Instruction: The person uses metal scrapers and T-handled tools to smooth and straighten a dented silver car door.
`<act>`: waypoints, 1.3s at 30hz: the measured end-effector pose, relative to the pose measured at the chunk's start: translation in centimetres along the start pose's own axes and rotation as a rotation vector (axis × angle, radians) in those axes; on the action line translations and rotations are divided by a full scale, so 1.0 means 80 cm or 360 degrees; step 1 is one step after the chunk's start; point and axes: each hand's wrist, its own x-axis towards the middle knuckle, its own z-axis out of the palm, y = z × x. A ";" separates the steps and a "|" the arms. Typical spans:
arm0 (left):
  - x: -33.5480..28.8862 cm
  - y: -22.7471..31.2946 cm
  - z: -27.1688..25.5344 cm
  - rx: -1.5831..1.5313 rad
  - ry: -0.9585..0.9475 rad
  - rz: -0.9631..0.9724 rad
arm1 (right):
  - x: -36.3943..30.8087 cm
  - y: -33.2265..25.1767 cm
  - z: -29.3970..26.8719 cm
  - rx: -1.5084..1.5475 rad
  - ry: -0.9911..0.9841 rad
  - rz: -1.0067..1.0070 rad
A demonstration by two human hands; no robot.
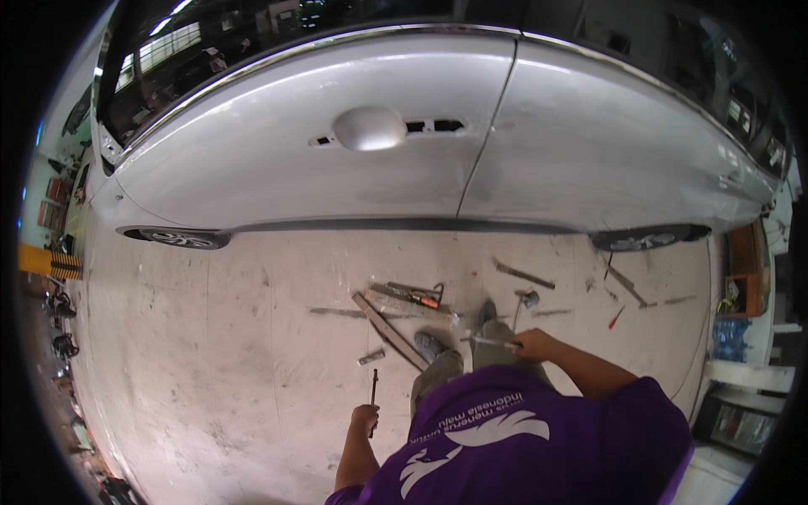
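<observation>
My left hand (365, 417) is closed around a slim dark rod-like tool (374, 385), its tip pointing up and away from me. In my right hand (532, 345) is a thin metal tool (488, 342) that reaches left across my legs; its exact kind is too small to make out. Both hands are held apart in front of me, touching nothing else. Ahead stands a silver car with its front door (278, 160) side-on. The door's handle recess (369, 129) shows a rounded hollow, with open slots on both sides.
By my shoes lie a long plank (390, 330), a tool with an orange grip (427, 300) and a small block (370, 358). Farther right are a mallet (527, 298), a dark bar (523, 274) and a red screwdriver (617, 317). A yellow-and-black post (50, 263) stands far left.
</observation>
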 end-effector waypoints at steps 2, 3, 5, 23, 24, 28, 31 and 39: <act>0.010 0.005 0.007 0.0077 0.0022 0.0075 | 0.001 0.027 0.005 0.0022 -0.0031 -0.0033; 0.023 0.004 0.010 0.0304 0.0005 0.0207 | 0.003 0.035 0.002 0.0086 -0.0049 0.0003; 0.061 0.006 0.017 0.0764 -0.0008 0.0476 | 0.011 0.059 0.011 0.0142 -0.0073 0.0004; 0.462 0.262 0.200 0.2325 0.0260 0.1509 | 0.301 0.258 0.139 0.0814 -0.0103 0.0188; 0.474 0.286 0.219 0.2297 0.0260 0.1415 | 0.322 0.282 0.159 0.0858 0.0005 0.0114; 0.531 0.305 0.258 0.2191 0.0500 0.1204 | 0.358 0.277 0.149 0.0919 0.0170 0.0000; 0.586 0.325 0.296 0.2280 0.0379 0.1105 | 0.368 0.252 0.137 0.1118 0.0179 0.0130; 0.613 0.309 0.309 0.2333 0.0311 0.0916 | 0.376 0.277 0.149 0.1520 0.0140 0.0011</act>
